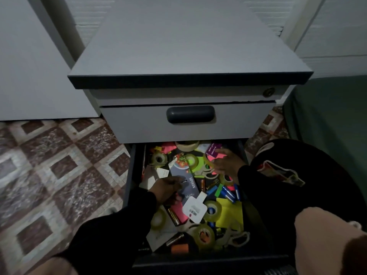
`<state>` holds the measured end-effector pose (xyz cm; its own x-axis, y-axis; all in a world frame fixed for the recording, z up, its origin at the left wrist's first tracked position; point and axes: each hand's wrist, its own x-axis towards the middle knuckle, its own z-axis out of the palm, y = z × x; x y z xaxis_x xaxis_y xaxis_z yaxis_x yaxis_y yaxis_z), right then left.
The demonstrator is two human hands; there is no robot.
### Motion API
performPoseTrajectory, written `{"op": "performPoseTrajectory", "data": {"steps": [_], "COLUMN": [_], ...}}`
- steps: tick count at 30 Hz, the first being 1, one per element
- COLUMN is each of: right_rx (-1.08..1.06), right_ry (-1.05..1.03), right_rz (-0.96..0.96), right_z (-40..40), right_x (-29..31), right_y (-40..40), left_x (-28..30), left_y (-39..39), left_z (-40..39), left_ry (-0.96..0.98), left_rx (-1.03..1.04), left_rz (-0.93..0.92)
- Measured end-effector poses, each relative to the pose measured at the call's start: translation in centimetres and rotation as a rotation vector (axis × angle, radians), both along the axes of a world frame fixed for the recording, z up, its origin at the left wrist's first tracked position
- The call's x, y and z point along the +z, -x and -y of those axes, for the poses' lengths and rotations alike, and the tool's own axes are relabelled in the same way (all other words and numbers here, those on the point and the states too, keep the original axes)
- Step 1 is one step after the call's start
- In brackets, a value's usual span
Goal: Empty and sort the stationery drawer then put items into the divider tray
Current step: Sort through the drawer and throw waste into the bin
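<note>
Open lower drawer (137, 175) of a grey pedestal cabinet (186, 56), crammed with tape rolls, sticky notes, batteries and cards. The left hand (166, 188) pinches a small dark clip over the dark "SPOON" booklet (184, 175) near the drawer's left wall; the right hand (224, 165) lies spread, fingers relaxed, over pink notes toward the back right corner. No divider tray is visible. Advice: lift loose small pieces first, one kind at a time.

Open dark bottom drawer (133, 175) packed w/ tape rolls, paper etc; closed grey upper drawer (186, 124) overhangs its back, access only from above.
</note>
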<state>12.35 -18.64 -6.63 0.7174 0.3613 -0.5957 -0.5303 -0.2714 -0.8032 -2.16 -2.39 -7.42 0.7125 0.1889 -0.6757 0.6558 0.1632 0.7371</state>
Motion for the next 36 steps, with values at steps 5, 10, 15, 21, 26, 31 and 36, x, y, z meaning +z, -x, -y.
{"op": "performPoseTrajectory", "data": {"steps": [5, 10, 15, 21, 26, 31, 36], "right_rx": [-0.051, -0.113, -0.263, -0.196, -0.036, 0.166, 0.440], "right_ry": [-0.142, -0.087, -0.046, 0.006, 0.063, 0.223, 0.521], "right_rz": [-0.179, -0.144, -0.048, -0.190, -0.270, -0.255, -0.008], "right_z": [0.0, 0.3, -0.2, 0.0, 0.2, 0.2, -0.9], "right_x": [-0.9, -1.6, -0.5, 0.5, 1.5, 1.4, 0.9], "right_y": [-1.4, -1.7, -0.6, 2.5, 5.8, 8.8, 10.2], "left_x": [-0.1, -0.9, -1.1, 0.0, 0.6, 1.3, 2.3], "left_y": [-0.4, -0.4, 0.0, 0.9, 2.3, 3.1, 3.7], "left_z": [0.4, -0.1, -0.7, -1.3, -1.6, -1.7, -2.4], "left_ry": [-0.034, -0.238, -0.266, -0.355, -0.423, -0.475, -0.526], "left_rx": [-0.030, 0.003, 0.089, -0.004, -0.031, -0.065, -0.117], "left_rz": [-0.013, 0.021, -0.002, -0.064, -0.128, -0.181, -0.200]}}
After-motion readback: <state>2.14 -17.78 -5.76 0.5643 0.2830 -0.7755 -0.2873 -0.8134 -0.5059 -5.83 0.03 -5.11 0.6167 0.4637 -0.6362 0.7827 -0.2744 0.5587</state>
